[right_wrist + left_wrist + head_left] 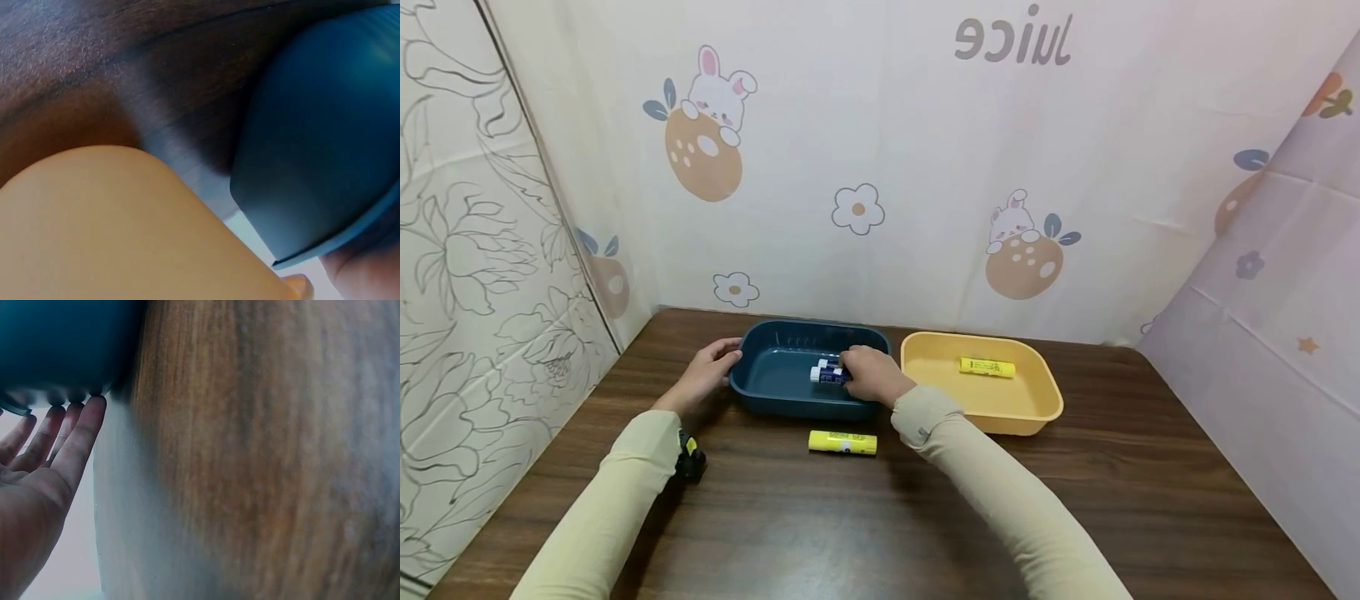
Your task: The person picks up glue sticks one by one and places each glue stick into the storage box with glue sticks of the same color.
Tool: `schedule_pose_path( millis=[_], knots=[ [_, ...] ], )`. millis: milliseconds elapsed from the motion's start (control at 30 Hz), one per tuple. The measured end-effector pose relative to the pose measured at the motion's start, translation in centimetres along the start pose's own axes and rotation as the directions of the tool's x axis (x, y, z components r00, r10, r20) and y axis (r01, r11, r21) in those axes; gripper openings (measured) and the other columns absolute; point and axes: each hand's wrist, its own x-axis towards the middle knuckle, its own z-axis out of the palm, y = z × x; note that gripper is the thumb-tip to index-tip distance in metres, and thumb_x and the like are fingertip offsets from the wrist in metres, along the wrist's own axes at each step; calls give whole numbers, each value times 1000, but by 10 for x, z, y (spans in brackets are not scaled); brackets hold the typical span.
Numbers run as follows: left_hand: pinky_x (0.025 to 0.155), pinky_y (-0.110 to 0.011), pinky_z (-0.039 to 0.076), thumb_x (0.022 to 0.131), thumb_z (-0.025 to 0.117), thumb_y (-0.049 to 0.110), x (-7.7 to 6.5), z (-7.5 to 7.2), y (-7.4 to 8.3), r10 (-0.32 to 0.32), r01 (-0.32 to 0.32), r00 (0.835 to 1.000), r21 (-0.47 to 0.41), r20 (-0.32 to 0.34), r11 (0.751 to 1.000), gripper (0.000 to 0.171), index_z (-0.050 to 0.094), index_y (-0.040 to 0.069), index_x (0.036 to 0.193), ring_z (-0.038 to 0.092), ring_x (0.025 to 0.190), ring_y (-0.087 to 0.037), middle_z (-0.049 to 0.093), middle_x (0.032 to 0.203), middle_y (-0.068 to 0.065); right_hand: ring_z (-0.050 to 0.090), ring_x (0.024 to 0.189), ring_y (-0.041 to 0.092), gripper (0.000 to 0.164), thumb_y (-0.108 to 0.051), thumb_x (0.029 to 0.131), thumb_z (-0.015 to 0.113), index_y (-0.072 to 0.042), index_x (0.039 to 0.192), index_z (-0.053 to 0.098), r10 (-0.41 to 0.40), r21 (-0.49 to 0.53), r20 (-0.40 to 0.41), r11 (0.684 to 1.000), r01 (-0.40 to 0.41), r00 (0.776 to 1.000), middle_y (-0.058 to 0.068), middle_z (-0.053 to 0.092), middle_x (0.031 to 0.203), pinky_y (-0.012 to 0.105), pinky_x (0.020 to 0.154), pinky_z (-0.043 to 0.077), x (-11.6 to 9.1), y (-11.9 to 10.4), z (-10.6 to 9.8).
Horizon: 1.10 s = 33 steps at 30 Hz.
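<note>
A dark blue tray [775, 400] stands on the table, holding two dark blue glue sticks [829, 376] with white caps, side by side. My right hand [874, 375] reaches over its right part, fingers curled down on the right ends of the sticks; these ends are hidden. Against the tray's outer left side rests my left hand [703, 375]. In the left wrist view its fairly straight fingers [81, 434] touch the wall near the rim. A yellow printed tube [842, 442], like a glue stick, lies in front of the tray.
Right of the blue tray is a yellow tray [1030, 404], with another yellow tube [987, 367] in it. Both trays stand on the dark wooden table [775, 525], near a patterned curtain [925, 275] at the back. A black band device [689, 460] sits at the left wrist.
</note>
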Motion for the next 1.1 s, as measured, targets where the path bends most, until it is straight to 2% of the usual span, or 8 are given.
schedule_pose_path(
  millis=[233,467,633,933,1100],
  knots=[
    [94,-46,46,105,36,25,0,0,1,2,-2,1000,1,-7,1000,50,28,-3,146,42,123,-39,32,144,-28,57,95,15,27,-17,89,68,-7,114,66,48,-8,24,999,-48,999,6,64,108,32,88,50,7,1,7],
    [92,-45,48,104,37,23,-1,-1,0,27,-27,1000,-7,-3,1000,51,27,-5,145,40,125,-39,33,143,-28,58,90,15,22,-18,87,71,-8,107,68,50,-42,4,998,-49,999,5,63,101,32,81,51,9,1,12],
    [93,-47,46,104,37,24,-1,-1,-1,21,-21,1000,-15,2,1000,52,27,-5,145,40,125,-40,32,143,-28,57,86,15,19,-18,87,71,-9,103,67,68,-53,16,996,-68,998,5,62,97,31,77,52,11,1,14],
    [94,-46,46,104,36,25,-1,-1,-1,12,-12,1000,-8,-3,1000,52,27,-5,145,41,125,-39,32,143,-28,60,87,16,23,-19,89,69,-9,109,66,73,-93,41,993,-69,996,6,64,103,31,76,52,13,1,17],
    [95,-47,45,105,36,25,-3,-1,0,8,-8,1000,-15,2,1000,52,26,-4,146,40,126,-40,31,144,-28,59,94,17,34,-22,89,69,-7,118,62,60,-89,42,994,-57,997,7,62,109,32,81,52,13,2,15]
  ],
)
